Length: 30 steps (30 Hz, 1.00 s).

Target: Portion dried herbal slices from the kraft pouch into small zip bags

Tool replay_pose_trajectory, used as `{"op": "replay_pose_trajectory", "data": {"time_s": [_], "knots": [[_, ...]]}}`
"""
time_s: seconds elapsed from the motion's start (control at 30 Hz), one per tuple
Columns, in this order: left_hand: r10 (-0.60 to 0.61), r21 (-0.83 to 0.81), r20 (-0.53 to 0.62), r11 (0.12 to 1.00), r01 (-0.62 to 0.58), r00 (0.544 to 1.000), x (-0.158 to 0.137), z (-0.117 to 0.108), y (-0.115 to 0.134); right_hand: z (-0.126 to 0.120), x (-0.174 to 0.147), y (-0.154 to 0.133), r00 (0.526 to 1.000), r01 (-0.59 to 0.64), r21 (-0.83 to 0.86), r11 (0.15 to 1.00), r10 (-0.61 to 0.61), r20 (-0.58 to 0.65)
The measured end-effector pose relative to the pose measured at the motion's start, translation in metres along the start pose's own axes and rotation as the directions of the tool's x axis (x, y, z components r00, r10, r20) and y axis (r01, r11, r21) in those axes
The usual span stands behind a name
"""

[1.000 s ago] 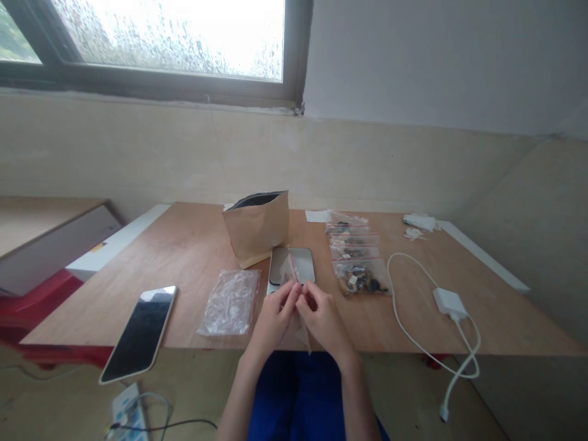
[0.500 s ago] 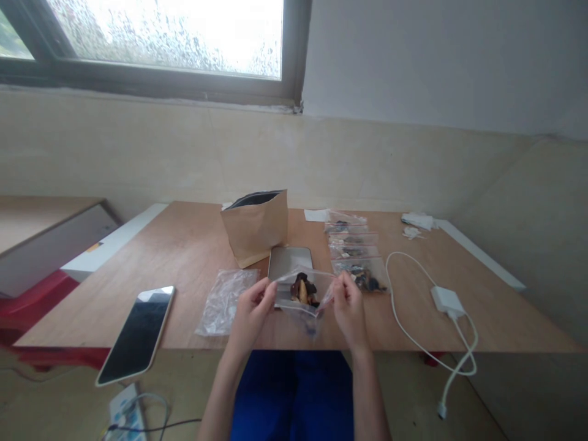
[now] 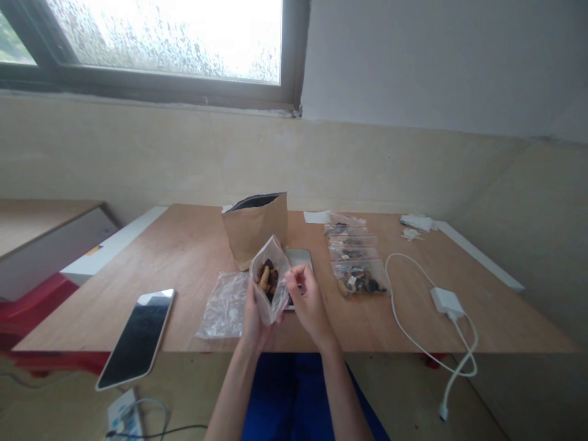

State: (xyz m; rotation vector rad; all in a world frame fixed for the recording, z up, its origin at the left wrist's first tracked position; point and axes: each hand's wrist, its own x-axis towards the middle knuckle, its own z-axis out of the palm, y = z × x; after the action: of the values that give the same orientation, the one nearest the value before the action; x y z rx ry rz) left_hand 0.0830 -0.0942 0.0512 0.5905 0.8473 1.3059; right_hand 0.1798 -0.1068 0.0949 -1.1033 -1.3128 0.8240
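Observation:
A clear zip bag (image 3: pixel 279 304) with its mouth spread wide holds brown and dark dried pieces (image 3: pixel 267 278), perhaps dried mushrooms. My left hand (image 3: pixel 255 321) is wrapped round the bag from the left and below, its fingers partly hidden behind it. At the right edge of the opening, my right hand (image 3: pixel 307 300) pinches the bag's rim. Behind the bag lies a flat silver scale (image 3: pixel 302 257), partly covered by the bag and my right hand. An open brown paper pouch (image 3: pixel 257 228) stands just beyond.
Several filled zip bags (image 3: pixel 361 278) lie in an overlapping row on the right. Left of my hands is a crumpled clear plastic bag (image 3: pixel 223 306). A phone (image 3: pixel 138 337) overhangs the table's front edge. A white charger (image 3: pixel 446 301) with its cable is at the right.
The zip bag has turned from lying stretched sideways to standing open and tilted, and has moved left. My left hand has shifted under it; my right hand has come inward to its rim.

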Motion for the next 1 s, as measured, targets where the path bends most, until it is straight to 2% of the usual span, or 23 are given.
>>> {"op": "replay_pose_trajectory", "data": {"time_s": [0.07, 0.13, 0.27, 0.47, 0.67, 0.83, 1.0], "knots": [[0.031, -0.023, -0.048, 0.999, -0.033, 0.998, 0.007, -0.007, 0.007, -0.004, 0.006, -0.007, 0.995, 0.076, -0.051, 0.996, -0.079, -0.063], [0.086, -0.071, -0.102, 0.993, -0.094, 0.991, 0.016, -0.013, 0.012, -0.006, 0.010, -0.018, 0.991, 0.121, -0.045, 0.992, -0.123, -0.052], [0.153, -0.166, -0.148, 0.970, -0.177, 0.977, 0.034, -0.022, 0.014, 0.003, 0.017, -0.031, 0.974, 0.137, -0.035, 0.990, -0.128, 0.186], [0.229, -0.124, -0.217, 0.958, -0.259, 0.949, 0.043, -0.032, -0.004, 0.036, 0.036, -0.011, 0.935, 0.158, -0.301, 0.941, -0.044, 0.351], [0.282, 0.005, -0.224, 0.958, -0.288, 0.933, 0.047, -0.041, -0.020, 0.048, 0.046, 0.007, 0.947, 0.085, -0.364, 0.927, 0.038, 0.318], [0.352, 0.111, -0.185, 0.935, -0.336, 0.918, 0.051, -0.050, -0.026, 0.043, 0.044, 0.010, 0.919, 0.123, -0.324, 0.938, 0.016, 0.394], [0.381, 0.117, -0.177, 0.923, -0.365, 0.907, 0.051, -0.051, -0.025, 0.046, 0.045, 0.015, 0.916, 0.125, -0.303, 0.945, 0.007, 0.401]]}}
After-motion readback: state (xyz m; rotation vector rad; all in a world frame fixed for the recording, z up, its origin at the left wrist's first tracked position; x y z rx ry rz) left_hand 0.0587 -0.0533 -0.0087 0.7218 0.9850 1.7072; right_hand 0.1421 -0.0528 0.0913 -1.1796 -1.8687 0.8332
